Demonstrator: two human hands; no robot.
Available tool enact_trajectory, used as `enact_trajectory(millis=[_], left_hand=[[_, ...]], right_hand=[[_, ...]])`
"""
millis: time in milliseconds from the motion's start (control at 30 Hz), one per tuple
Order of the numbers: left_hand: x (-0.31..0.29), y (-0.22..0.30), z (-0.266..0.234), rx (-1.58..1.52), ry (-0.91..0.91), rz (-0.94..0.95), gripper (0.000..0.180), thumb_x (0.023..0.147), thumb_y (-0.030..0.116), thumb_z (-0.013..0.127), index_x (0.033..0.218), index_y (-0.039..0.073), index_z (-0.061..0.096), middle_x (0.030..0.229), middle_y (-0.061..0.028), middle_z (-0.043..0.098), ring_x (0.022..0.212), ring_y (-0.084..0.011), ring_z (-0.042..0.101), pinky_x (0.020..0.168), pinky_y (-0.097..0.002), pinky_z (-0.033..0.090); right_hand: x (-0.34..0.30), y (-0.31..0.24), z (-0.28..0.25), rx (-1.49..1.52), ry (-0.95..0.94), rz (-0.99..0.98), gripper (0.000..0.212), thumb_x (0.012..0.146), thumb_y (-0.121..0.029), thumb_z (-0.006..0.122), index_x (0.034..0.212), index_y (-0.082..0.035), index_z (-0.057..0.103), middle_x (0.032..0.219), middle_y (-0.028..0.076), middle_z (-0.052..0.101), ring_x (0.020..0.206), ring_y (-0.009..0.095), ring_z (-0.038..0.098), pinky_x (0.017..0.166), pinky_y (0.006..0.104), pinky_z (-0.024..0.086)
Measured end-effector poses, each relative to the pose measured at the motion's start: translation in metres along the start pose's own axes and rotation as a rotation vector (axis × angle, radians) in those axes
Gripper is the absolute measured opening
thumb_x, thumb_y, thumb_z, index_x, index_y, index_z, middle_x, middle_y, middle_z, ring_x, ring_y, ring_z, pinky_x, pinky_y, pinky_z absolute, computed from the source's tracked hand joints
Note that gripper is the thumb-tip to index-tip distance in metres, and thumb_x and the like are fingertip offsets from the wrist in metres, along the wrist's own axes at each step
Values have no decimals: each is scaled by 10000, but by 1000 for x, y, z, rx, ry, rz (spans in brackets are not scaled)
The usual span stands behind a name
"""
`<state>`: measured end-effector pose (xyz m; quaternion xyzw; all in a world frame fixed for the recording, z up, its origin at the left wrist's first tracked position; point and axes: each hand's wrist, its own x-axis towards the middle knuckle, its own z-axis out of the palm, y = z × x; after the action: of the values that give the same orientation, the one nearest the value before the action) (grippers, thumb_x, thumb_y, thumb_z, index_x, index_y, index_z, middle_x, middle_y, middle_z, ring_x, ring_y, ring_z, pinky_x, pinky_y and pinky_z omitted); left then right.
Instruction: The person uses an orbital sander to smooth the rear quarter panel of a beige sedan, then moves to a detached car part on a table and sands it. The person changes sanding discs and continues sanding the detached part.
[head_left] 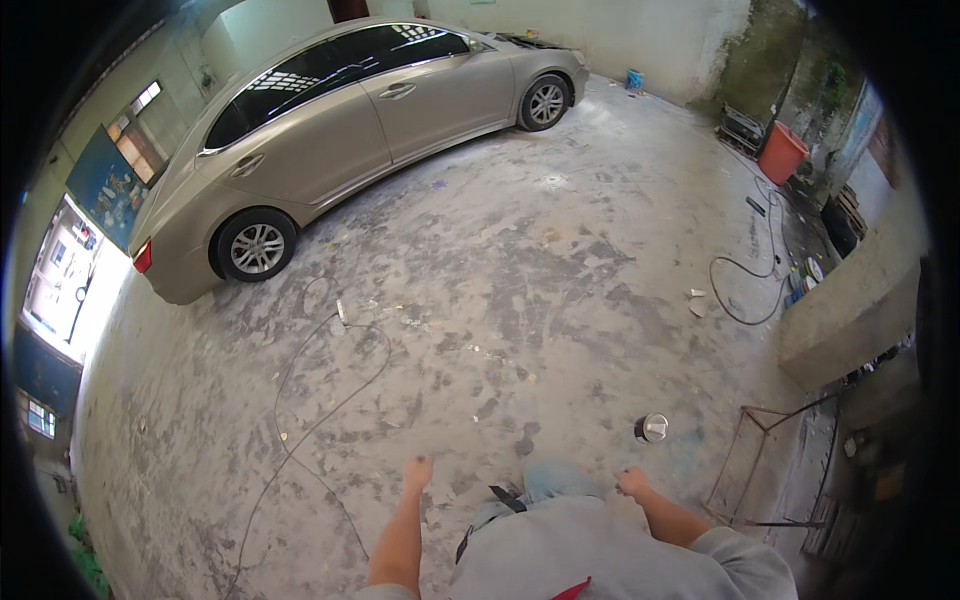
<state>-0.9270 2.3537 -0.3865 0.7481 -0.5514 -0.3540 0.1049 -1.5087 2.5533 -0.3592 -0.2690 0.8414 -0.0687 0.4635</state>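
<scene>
My left hand (418, 470) hangs over the floor in front of me, its fingers curled closed, and nothing shows in it. On the other side of my body my right hand (630, 482) is also closed, with nothing visible in its fingers. A small round can (653, 428) with a pale top stands on the floor just beyond my right hand, not touching it. Between my arms are my grey shirt (600, 545) and a black strap (508, 498) at my waist.
A beige car (380, 110) stands at the far left. A long cord (300, 465) with a pale block (343, 312) lies on the stained floor. On the right are a red bucket (782, 153), a hose (722, 290), a concrete pillar (850, 315) and a rusty metal frame (745, 450).
</scene>
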Motion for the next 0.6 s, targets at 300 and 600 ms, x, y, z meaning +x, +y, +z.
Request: enact_trajectory(millis=[300,600], left_hand=[[148,164,-120,-192,58,103,626,930,530,714,1233,-18,721,1141,-237,760,1073,-425,717,922,-489,562],[12,-83,-108,-407,219,-963,512,880,394,776,1121,-57,774,1189,-283,750,1183,-386,711,991,-465,551]], right_hand=[[144,-212,32,149,-120,26,402,989,-376,648,1065,15,701,815,154,742,638,254,705,534,417,541],[319,-546,60,-525,-109,-344,518,962,-409,690,816,86,731,711,214,712,686,361,703,705,494,538]])
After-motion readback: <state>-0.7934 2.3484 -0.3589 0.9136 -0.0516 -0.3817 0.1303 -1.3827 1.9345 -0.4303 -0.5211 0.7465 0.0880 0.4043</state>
